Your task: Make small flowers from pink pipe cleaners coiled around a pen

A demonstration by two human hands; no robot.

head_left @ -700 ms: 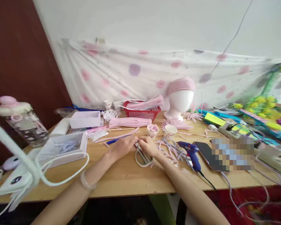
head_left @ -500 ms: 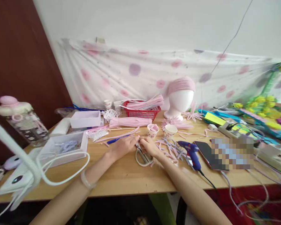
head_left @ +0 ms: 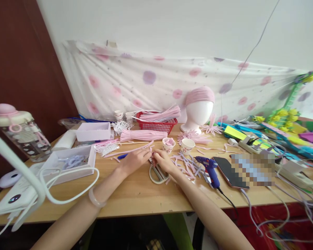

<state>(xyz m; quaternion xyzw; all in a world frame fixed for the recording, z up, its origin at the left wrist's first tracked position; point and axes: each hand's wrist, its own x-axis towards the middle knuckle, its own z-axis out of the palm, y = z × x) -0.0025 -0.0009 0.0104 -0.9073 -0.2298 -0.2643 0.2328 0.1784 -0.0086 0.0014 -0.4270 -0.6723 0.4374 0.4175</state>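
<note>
My left hand [head_left: 135,160] and my right hand [head_left: 163,161] meet at the middle of the wooden table [head_left: 135,194], fingers curled and pinched together on a small pink piece that is too small to make out. Cream-handled scissors [head_left: 158,173] lie flat on the table just under and in front of my right hand. A pile of cut pink strips [head_left: 187,163] lies right of that hand. Two paper cups [head_left: 169,144] stand just beyond the hands, one with pink bits inside. A blue pen [head_left: 122,156] pokes out left of my left hand.
A blue glue gun [head_left: 210,166] and a phone [head_left: 225,166] lie to the right. A red basket [head_left: 158,125], pink strip bundles [head_left: 143,134] and a foam head [head_left: 199,111] stand at the back. White trays [head_left: 70,163], a water bottle [head_left: 23,133] and white cables [head_left: 41,187] crowd the left.
Both hands stay together at the same spot above the scissors. The camera has shifted slightly, so everything sits a little lower left in view.
</note>
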